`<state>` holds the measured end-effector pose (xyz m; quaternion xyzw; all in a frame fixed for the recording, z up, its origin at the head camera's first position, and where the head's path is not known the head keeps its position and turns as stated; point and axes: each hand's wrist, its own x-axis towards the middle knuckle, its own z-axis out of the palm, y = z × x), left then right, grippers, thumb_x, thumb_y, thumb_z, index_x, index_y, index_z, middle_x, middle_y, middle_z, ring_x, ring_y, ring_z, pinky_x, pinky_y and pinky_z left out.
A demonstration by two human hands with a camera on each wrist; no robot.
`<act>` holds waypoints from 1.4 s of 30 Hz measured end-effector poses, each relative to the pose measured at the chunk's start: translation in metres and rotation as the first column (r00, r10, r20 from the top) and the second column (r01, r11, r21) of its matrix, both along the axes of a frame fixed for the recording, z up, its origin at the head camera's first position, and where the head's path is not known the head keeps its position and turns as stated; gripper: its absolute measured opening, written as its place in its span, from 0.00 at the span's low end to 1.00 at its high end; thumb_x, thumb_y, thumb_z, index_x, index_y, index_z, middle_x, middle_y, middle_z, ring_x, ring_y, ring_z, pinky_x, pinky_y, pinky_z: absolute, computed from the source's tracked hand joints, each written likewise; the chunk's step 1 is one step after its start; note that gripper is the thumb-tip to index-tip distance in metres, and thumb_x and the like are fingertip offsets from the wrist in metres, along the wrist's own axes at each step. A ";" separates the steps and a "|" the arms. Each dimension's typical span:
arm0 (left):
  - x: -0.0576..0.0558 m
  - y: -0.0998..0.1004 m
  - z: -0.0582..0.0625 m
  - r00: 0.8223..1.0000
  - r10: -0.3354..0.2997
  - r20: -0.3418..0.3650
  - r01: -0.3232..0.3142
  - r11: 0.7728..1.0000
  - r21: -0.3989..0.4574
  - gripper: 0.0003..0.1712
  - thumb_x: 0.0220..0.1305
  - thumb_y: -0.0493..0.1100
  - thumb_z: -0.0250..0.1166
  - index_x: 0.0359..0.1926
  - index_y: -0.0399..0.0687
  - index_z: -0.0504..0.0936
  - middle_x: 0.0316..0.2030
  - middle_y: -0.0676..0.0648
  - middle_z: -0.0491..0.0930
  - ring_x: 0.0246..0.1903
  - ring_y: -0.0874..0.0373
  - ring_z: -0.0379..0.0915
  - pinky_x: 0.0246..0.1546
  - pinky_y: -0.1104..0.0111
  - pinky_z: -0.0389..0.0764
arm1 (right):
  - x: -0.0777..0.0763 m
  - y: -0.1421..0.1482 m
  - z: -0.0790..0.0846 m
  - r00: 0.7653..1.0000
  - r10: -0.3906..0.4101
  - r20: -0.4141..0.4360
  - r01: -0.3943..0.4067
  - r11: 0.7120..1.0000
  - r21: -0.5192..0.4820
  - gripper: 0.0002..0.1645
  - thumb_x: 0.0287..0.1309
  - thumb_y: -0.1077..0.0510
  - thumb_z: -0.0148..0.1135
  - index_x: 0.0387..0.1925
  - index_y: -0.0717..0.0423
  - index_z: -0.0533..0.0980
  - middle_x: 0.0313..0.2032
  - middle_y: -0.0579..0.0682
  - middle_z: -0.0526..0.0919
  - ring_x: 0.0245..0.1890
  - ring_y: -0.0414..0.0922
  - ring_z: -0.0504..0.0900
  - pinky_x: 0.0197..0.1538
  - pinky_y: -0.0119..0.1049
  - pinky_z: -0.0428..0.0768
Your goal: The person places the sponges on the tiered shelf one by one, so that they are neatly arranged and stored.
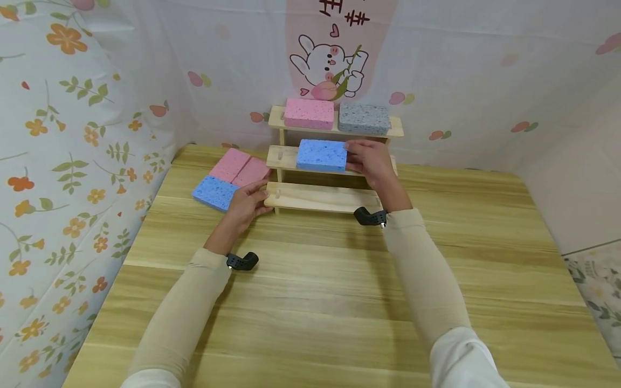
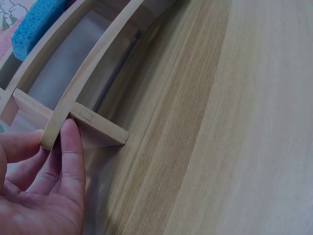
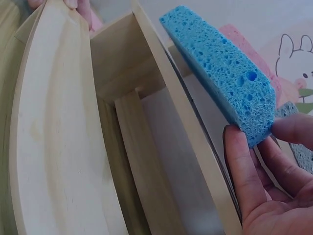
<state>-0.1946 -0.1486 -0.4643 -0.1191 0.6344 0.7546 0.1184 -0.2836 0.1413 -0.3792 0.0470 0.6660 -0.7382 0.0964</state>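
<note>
A three-tier wooden rack (image 1: 320, 198) stands against the back of the table. My left hand (image 1: 246, 202) pinches the left end of its lowest shelf (image 2: 80, 81), thumb and fingers on opposite faces. At the middle shelf, my right hand (image 1: 371, 161) holds the right end of a blue sponge (image 1: 321, 154) between thumb and fingers. In the right wrist view that blue sponge (image 3: 222, 73) lies at the shelf's edge; whether it bears fully on the board is hard to tell. The top shelf carries a pink sponge (image 1: 309, 113) and a grey sponge (image 1: 364, 118).
Left of the rack, another blue sponge (image 1: 215, 192) lies on the table (image 1: 310, 302) beside two pink sponges (image 1: 230, 164). A patterned cloth (image 1: 218, 59) hangs behind the rack, and a floral one (image 1: 73, 161) runs along the left side.
</note>
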 end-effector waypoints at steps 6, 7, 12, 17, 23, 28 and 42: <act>0.000 0.000 0.001 1.000 0.000 -0.009 0.000 1.000 -0.001 0.28 0.74 0.36 0.52 0.72 0.43 0.63 0.65 0.40 0.66 0.40 0.59 0.76 0.36 0.72 0.83 | -0.003 -0.007 0.001 1.000 0.021 0.015 -0.022 0.999 0.040 0.15 0.64 0.60 0.62 0.48 0.66 0.79 0.40 0.53 0.79 0.34 0.45 0.81 0.35 0.33 0.85; 0.001 0.001 0.001 1.000 -0.001 -0.011 0.001 1.000 0.000 0.28 0.74 0.36 0.52 0.72 0.43 0.62 0.65 0.40 0.66 0.40 0.60 0.76 0.36 0.72 0.83 | -0.003 -0.008 0.002 0.999 0.027 0.020 -0.028 0.999 0.042 0.16 0.64 0.59 0.62 0.49 0.66 0.79 0.41 0.53 0.79 0.34 0.45 0.80 0.36 0.33 0.85; 0.001 0.001 0.001 1.000 -0.005 -0.015 0.005 1.000 0.000 0.28 0.74 0.36 0.52 0.72 0.42 0.62 0.66 0.39 0.65 0.39 0.60 0.76 0.36 0.71 0.83 | -0.004 -0.014 0.003 0.998 0.047 0.037 -0.050 0.997 0.057 0.17 0.64 0.59 0.62 0.51 0.65 0.79 0.43 0.52 0.78 0.37 0.45 0.79 0.37 0.33 0.84; 0.000 0.001 0.000 1.000 -0.006 -0.010 0.006 1.000 -0.005 0.28 0.74 0.36 0.52 0.72 0.43 0.62 0.65 0.40 0.66 0.41 0.60 0.76 0.36 0.72 0.83 | -0.006 -0.018 0.002 0.998 0.045 0.042 -0.048 0.996 0.071 0.17 0.64 0.58 0.63 0.51 0.64 0.79 0.43 0.52 0.78 0.38 0.45 0.80 0.37 0.32 0.84; 0.001 0.002 0.001 1.000 0.000 -0.007 0.000 1.000 0.002 0.28 0.73 0.36 0.52 0.72 0.43 0.62 0.64 0.38 0.66 0.39 0.60 0.76 0.36 0.71 0.84 | -0.008 -0.022 0.002 0.998 0.046 0.050 -0.051 0.995 0.087 0.17 0.63 0.57 0.63 0.50 0.63 0.80 0.42 0.52 0.78 0.38 0.45 0.80 0.37 0.32 0.84; 0.000 0.001 -0.001 1.000 0.003 -0.011 -0.003 1.000 -0.004 0.27 0.74 0.36 0.52 0.72 0.43 0.63 0.61 0.39 0.67 0.38 0.60 0.77 0.35 0.71 0.83 | -0.009 -0.027 0.002 0.997 0.056 0.047 -0.060 0.993 0.097 0.16 0.64 0.57 0.62 0.50 0.62 0.80 0.41 0.52 0.78 0.37 0.44 0.80 0.37 0.32 0.84; 0.000 0.001 -0.001 1.000 -0.002 -0.016 0.002 1.000 0.001 0.27 0.74 0.36 0.52 0.71 0.43 0.64 0.58 0.41 0.69 0.36 0.61 0.77 0.34 0.72 0.83 | -0.005 -0.036 0.005 0.999 0.019 0.034 -0.025 0.982 0.190 0.14 0.65 0.55 0.62 0.47 0.59 0.81 0.38 0.49 0.80 0.34 0.42 0.80 0.35 0.30 0.83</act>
